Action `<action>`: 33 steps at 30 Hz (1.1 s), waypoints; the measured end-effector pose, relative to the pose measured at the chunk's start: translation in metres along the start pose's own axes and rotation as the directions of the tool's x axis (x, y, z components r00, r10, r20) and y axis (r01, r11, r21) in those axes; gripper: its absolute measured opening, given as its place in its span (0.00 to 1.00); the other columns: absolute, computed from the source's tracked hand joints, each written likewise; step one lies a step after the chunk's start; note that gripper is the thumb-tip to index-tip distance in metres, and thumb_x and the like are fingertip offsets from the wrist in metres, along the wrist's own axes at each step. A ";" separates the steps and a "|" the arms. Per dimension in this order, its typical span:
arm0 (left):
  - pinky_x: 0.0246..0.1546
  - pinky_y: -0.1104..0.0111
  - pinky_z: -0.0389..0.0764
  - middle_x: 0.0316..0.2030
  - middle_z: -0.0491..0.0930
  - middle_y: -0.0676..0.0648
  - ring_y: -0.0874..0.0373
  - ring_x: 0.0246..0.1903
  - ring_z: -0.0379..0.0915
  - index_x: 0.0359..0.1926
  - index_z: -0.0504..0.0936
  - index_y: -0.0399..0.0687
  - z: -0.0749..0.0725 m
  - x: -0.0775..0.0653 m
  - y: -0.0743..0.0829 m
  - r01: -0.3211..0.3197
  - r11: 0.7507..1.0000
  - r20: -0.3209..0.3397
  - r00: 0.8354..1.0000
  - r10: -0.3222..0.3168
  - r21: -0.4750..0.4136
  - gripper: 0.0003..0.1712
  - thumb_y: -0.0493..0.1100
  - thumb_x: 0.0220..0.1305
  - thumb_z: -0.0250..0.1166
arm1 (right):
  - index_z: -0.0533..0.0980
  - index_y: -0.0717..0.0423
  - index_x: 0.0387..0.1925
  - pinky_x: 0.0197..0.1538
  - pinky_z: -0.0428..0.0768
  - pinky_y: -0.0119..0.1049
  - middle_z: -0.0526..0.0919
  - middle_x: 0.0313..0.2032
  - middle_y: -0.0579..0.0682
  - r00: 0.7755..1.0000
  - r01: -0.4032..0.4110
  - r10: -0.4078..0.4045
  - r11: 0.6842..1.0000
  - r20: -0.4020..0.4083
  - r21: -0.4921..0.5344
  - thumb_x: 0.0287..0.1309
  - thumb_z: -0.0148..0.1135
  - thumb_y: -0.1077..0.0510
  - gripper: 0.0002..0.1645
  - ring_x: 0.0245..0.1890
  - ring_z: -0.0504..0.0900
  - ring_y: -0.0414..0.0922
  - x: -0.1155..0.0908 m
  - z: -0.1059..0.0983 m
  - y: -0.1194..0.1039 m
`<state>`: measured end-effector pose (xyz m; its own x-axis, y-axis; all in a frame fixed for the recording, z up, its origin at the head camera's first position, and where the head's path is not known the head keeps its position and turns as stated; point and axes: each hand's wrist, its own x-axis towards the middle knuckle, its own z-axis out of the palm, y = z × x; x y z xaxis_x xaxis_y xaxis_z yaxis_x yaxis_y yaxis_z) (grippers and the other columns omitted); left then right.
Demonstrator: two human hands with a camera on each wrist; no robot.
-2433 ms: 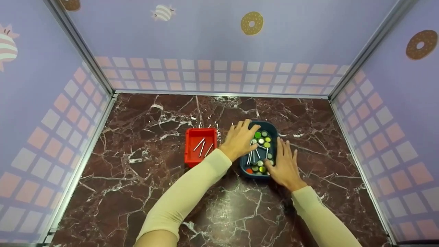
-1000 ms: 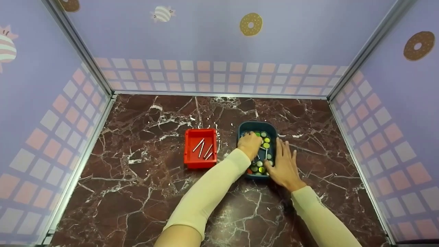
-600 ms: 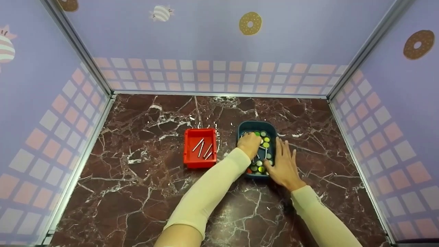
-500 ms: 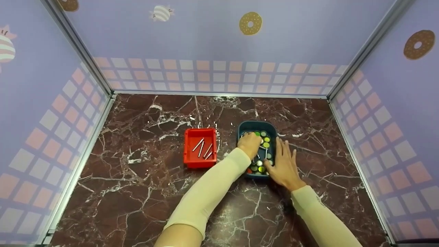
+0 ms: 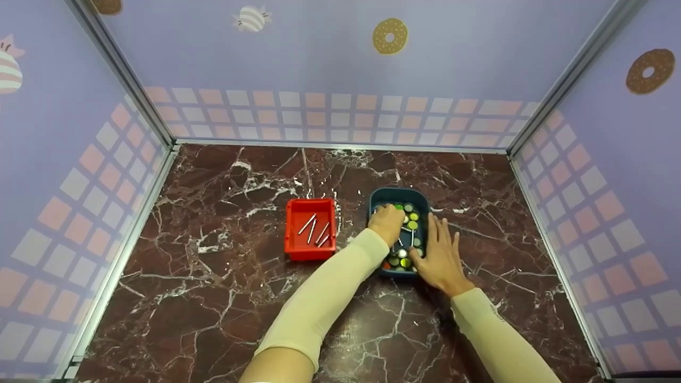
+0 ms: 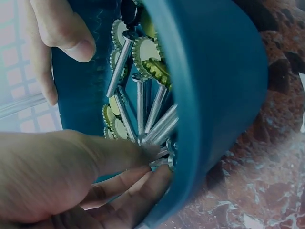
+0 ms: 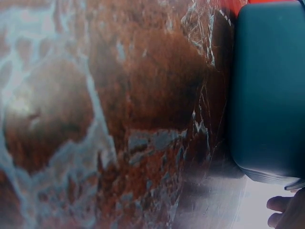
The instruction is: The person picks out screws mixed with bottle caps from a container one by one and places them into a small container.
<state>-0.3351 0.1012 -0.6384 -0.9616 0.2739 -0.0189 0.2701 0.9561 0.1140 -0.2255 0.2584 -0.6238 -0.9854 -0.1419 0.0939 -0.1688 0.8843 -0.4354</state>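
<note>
A dark blue plastic bin (image 5: 399,194) right of the table's middle contains several crown bottle caps (image 6: 144,50) and several shiny metal bolts (image 6: 140,105) with flat heads. My left hand (image 5: 388,222) reaches down into its left side; close up, thumb and fingers pinch the end of a bolt among others. The fingertips are partly hidden by the wall. My right hand (image 5: 444,260) holds the bin's right wall, thumb over the rim and straight fingers along the outside. In the right wrist view only a few of its fingertips (image 7: 281,210) show.
Left of the blue bin stands a smaller red bin (image 5: 311,255) with several metal bolts (image 5: 312,232) in it. The tabletop (image 5: 223,298) is dark red marbled. Lilac panels (image 5: 319,64) with metal edging close off the back and both sides.
My left hand has moved from above the blue bin's left rim down inside it, its fingers curling in. The sleeve uncovers more of the red bin. My right hand stays put.
</note>
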 end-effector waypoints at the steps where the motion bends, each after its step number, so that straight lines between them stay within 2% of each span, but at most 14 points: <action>1: 0.52 0.49 0.98 0.59 0.93 0.37 0.41 0.58 0.93 0.59 0.97 0.53 0.000 -0.001 0.000 -0.001 1.000 0.001 1.000 0.001 0.005 0.13 0.40 0.83 0.70 | 0.42 0.62 0.96 0.91 0.45 0.83 0.54 0.93 0.70 1.000 -0.001 0.001 1.000 0.001 0.001 0.76 0.65 0.40 0.65 0.95 0.48 0.73 0.000 0.000 0.000; 7: 0.52 0.46 0.98 0.59 0.93 0.36 0.39 0.59 0.92 0.61 0.96 0.48 -0.009 -0.010 0.003 -0.013 1.000 0.022 1.000 0.013 0.022 0.14 0.39 0.80 0.73 | 0.43 0.63 0.96 0.91 0.45 0.83 0.55 0.92 0.71 1.000 -0.001 0.001 1.000 -0.003 -0.005 0.75 0.65 0.41 0.66 0.95 0.48 0.73 -0.001 0.003 0.001; 14: 0.57 0.47 0.97 0.63 0.91 0.37 0.40 0.64 0.88 0.62 0.96 0.53 -0.016 -0.017 0.005 -0.014 1.000 0.053 0.999 0.013 0.018 0.16 0.40 0.78 0.75 | 0.42 0.63 0.96 0.91 0.45 0.83 0.55 0.92 0.71 1.000 0.000 -0.001 1.000 -0.005 -0.005 0.75 0.66 0.41 0.66 0.95 0.49 0.73 0.000 0.003 0.000; 23: 0.60 0.46 0.96 0.64 0.91 0.38 0.42 0.66 0.87 0.66 0.93 0.49 -0.015 -0.015 0.004 0.001 1.000 0.064 0.998 0.000 -0.025 0.19 0.39 0.79 0.74 | 0.43 0.63 0.96 0.91 0.46 0.83 0.56 0.92 0.71 1.000 0.002 -0.003 1.000 -0.008 -0.009 0.76 0.66 0.40 0.65 0.94 0.49 0.73 0.000 0.003 0.001; 28: 0.59 0.47 0.96 0.65 0.90 0.37 0.41 0.67 0.87 0.73 0.86 0.45 -0.016 -0.017 0.004 -0.015 1.000 0.054 0.998 0.015 -0.004 0.25 0.41 0.79 0.75 | 0.42 0.62 0.96 0.91 0.46 0.83 0.54 0.92 0.71 1.000 0.003 -0.003 1.000 -0.004 -0.007 0.77 0.66 0.41 0.65 0.95 0.49 0.73 0.000 0.002 0.001; 33: 0.59 0.47 0.97 0.64 0.91 0.37 0.41 0.65 0.90 0.75 0.84 0.47 -0.020 -0.019 0.005 -0.004 1.000 0.031 1.000 0.004 -0.017 0.27 0.41 0.79 0.75 | 0.42 0.62 0.96 0.91 0.46 0.83 0.54 0.92 0.71 1.000 0.008 -0.008 1.000 -0.011 -0.006 0.77 0.66 0.41 0.65 0.94 0.49 0.73 0.000 0.002 0.002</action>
<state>-0.3167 0.0987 -0.6177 -0.9584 0.2810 -0.0494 0.2727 0.9531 0.1311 -0.2263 0.2591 -0.6267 -0.9838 -0.1440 0.1069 -0.1763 0.8856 -0.4297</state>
